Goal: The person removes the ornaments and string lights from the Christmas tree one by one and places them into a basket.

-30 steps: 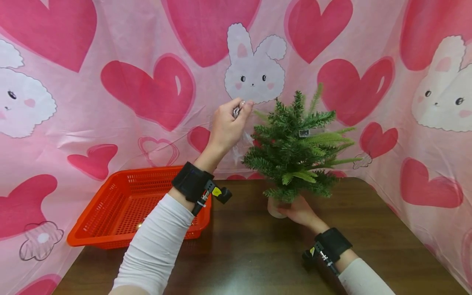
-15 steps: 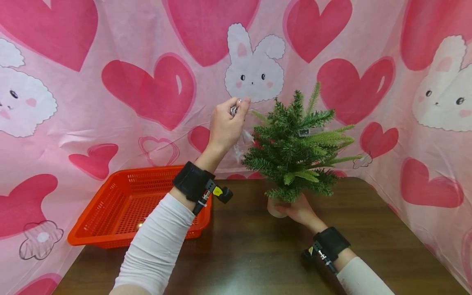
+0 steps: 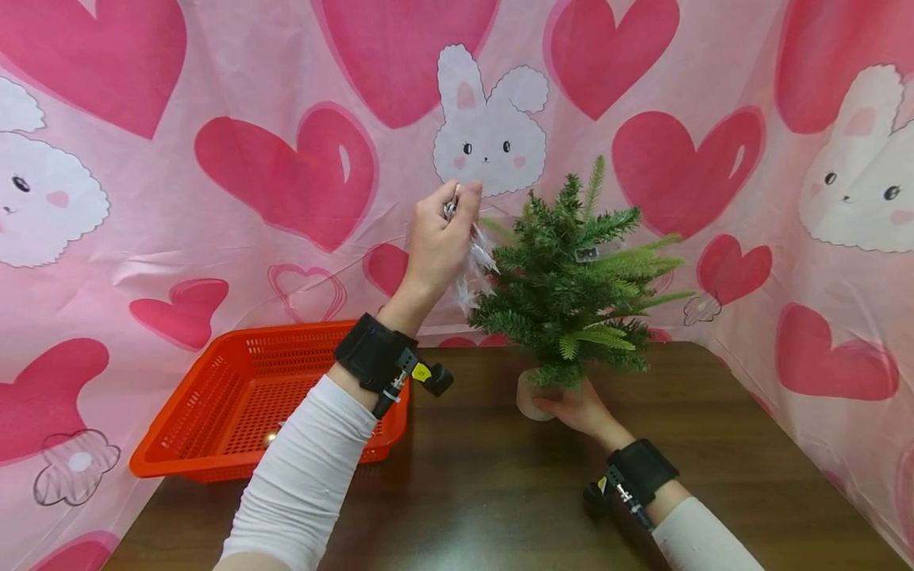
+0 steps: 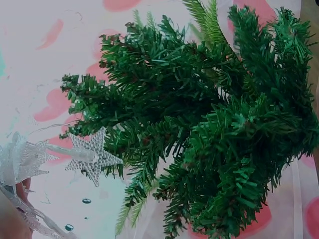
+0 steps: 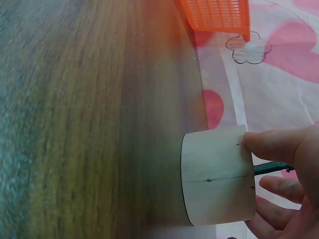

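The small green tree (image 3: 571,277) stands on the bench (image 3: 485,492) and looks mostly bare. A string of star lights (image 4: 92,157) hangs just left of it, not yet draped. The left hand (image 3: 437,242) pinches the string, fingers curled; the right hand (image 3: 574,408) grips the tree's pale base (image 5: 217,177).

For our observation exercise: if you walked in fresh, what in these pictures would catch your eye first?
First the small green tree, mid-table in a pale round base that the right hand holds. Beside its top, the left hand pinches a clear string with a glittery star. An orange basket sits on the table's left.
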`<state>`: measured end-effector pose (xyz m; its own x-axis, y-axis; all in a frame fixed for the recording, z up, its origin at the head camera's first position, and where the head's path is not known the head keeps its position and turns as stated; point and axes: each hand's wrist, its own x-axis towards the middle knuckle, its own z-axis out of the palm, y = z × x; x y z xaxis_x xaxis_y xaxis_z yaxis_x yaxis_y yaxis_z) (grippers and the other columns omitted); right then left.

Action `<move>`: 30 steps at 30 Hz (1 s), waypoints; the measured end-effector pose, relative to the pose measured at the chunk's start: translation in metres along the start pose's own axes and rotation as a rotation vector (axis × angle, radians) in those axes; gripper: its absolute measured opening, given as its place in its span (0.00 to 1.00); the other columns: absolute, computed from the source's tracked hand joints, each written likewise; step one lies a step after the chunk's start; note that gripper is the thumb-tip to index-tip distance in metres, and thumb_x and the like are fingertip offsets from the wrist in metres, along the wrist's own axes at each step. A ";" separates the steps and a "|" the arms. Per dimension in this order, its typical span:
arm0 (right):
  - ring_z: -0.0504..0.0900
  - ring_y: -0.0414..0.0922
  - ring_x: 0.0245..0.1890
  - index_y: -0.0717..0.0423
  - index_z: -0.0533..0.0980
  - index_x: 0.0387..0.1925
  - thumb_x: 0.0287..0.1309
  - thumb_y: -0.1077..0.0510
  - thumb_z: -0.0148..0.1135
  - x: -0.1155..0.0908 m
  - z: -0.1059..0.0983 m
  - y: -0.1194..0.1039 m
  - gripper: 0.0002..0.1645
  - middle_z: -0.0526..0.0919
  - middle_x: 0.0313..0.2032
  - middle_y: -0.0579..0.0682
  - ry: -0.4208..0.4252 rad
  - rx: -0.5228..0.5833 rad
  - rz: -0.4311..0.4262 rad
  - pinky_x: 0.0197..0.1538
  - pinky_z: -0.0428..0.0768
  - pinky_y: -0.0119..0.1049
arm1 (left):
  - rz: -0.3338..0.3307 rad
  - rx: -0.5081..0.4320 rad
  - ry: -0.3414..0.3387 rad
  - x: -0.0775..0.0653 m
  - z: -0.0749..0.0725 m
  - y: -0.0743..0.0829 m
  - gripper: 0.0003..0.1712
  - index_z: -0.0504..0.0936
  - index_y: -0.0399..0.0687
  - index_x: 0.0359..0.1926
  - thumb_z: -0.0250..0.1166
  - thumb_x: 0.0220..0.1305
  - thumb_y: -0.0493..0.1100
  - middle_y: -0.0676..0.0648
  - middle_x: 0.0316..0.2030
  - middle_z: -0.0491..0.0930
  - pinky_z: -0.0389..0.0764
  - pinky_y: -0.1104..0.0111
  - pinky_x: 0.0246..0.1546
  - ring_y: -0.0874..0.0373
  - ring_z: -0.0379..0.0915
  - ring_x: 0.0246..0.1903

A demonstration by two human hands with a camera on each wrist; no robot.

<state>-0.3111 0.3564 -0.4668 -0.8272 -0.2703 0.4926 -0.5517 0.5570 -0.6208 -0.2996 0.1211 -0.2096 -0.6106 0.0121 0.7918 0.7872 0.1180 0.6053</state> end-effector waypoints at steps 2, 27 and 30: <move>0.71 0.64 0.63 0.66 0.64 0.66 0.50 0.65 0.73 -0.001 0.000 -0.002 0.43 0.72 0.63 0.66 0.001 -0.005 -0.018 0.60 0.72 0.60 | -0.022 -0.018 0.003 0.000 -0.001 0.002 0.22 0.70 0.47 0.21 0.56 0.74 0.49 0.53 0.16 0.69 0.71 0.70 0.23 0.58 0.69 0.20; 0.73 0.57 0.62 0.60 0.69 0.60 0.53 0.57 0.73 -0.009 0.005 -0.024 0.35 0.75 0.60 0.60 -0.004 0.006 0.130 0.62 0.71 0.55 | -0.124 0.033 -0.278 -0.007 -0.012 0.013 0.11 0.87 0.46 0.36 0.65 0.66 0.48 0.54 0.14 0.60 0.58 0.71 0.20 0.60 0.59 0.15; 0.74 0.57 0.60 0.60 0.71 0.59 0.52 0.57 0.74 -0.009 0.006 -0.025 0.34 0.76 0.58 0.59 0.011 -0.018 0.124 0.60 0.72 0.55 | -0.121 0.026 -0.271 -0.008 -0.011 0.013 0.10 0.86 0.47 0.35 0.64 0.68 0.48 0.52 0.15 0.64 0.61 0.70 0.20 0.59 0.59 0.16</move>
<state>-0.2909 0.3403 -0.4595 -0.8877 -0.1896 0.4195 -0.4431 0.5993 -0.6667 -0.2839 0.1115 -0.2073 -0.7032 0.2604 0.6616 0.7072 0.1599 0.6887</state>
